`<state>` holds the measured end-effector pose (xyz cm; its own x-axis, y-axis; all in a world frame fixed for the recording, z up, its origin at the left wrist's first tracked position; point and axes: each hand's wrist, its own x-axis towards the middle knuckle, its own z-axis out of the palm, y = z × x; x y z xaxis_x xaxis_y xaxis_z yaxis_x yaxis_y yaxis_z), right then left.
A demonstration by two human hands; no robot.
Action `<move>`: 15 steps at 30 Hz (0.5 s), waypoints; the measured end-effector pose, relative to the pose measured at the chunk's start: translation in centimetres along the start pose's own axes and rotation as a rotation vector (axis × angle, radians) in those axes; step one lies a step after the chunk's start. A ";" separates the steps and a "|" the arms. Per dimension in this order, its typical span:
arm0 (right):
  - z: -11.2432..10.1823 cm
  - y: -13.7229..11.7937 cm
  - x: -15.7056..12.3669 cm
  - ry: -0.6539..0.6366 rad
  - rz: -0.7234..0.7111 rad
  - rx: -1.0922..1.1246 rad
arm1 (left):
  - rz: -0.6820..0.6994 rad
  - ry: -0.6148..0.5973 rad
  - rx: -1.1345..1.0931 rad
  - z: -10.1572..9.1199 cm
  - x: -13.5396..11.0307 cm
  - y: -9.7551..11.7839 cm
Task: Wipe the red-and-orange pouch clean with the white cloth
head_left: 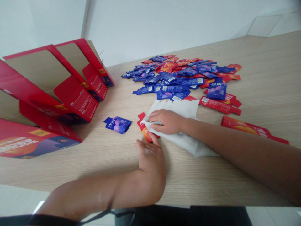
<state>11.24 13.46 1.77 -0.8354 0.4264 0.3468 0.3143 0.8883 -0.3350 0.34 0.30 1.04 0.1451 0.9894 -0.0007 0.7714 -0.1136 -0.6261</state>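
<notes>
A red and orange pouch [142,124] lies on the table in front of me, partly covered by a white cloth [185,110]. My right hand [167,121] is closed on a fold of the cloth and presses it against the pouch. At the pouch's near end, my left hand [150,152] grips its edge with bent fingers; the fingertips are partly hidden. A blue pouch with purple fruit [119,125] lies flat to the left of both hands.
Several open red boxes [77,103] stand at the left. A heap of blue and red pouches [174,75] spreads along the back by the wall. A red pouch [249,127] lies beyond my right forearm, and another red pouch [218,105] is near the cloth.
</notes>
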 end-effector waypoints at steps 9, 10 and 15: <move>0.0 0.0 -0.1 0.002 -0.001 0.010 | -0.027 0.032 -0.062 0.1 -0.1 0.0; 0.0 0.0 -0.1 0.003 0.000 0.010 | -0.024 0.036 -0.050 0.1 0.0 0.0; 0.0 0.0 0.0 0.006 0.002 0.013 | -0.015 0.034 -0.049 -0.1 -0.1 -0.1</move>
<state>11.26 13.42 1.77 -0.8321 0.4293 0.3512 0.3101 0.8851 -0.3471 0.35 0.24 1.16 0.1533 0.9875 0.0356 0.8030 -0.1034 -0.5870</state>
